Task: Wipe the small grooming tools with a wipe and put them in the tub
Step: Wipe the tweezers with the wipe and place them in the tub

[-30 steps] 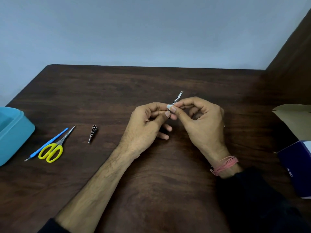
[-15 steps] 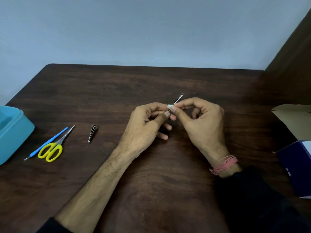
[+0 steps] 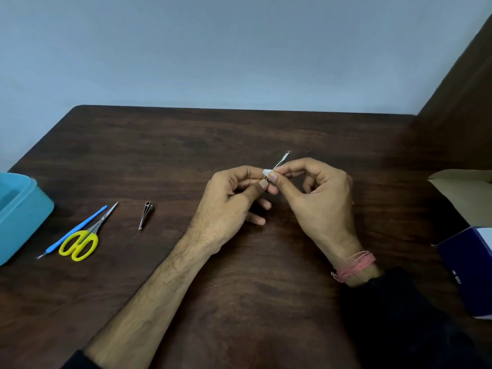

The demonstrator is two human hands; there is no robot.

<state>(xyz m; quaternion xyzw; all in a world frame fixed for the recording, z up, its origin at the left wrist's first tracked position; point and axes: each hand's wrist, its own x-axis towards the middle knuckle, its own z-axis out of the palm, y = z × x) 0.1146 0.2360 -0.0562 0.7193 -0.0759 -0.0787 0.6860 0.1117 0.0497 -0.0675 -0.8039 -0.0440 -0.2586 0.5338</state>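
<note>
Close in, over the dark wooden surface (image 3: 239,302): left hand (image 3: 229,206) pinching the hidden lower end of a slim metal tool (image 3: 282,159) between thumb and fingers, grip firmly closed on it. Right hand (image 3: 319,198) just beside, thumb and forefinger nipping a small white wipe (image 3: 267,172) around the shaft — closed on the wipe. Tip of the tool poking up and away, bare and shiny, looks like tweezers, though too small to tell for sure.

Well left of the hands, waiting untouched: a nail clipper (image 3: 145,214), then yellow-handled scissors (image 3: 85,238) lying against a blue-handled pick (image 3: 77,230). Further left again, at the surface's edge, the teal tub (image 3: 29,209) — nothing visibly dropped in yet, interior mostly out of view.

Well right of the hands, a dark blue box (image 3: 468,267) and a brown cardboard flap (image 3: 463,187).

Risks from here, as a guess: tiny wipe slipping off the thin shaft under a hard stroke; pointed tip jabbing a finger; tool squirting out of a damp pinch and skittering across the surface.
</note>
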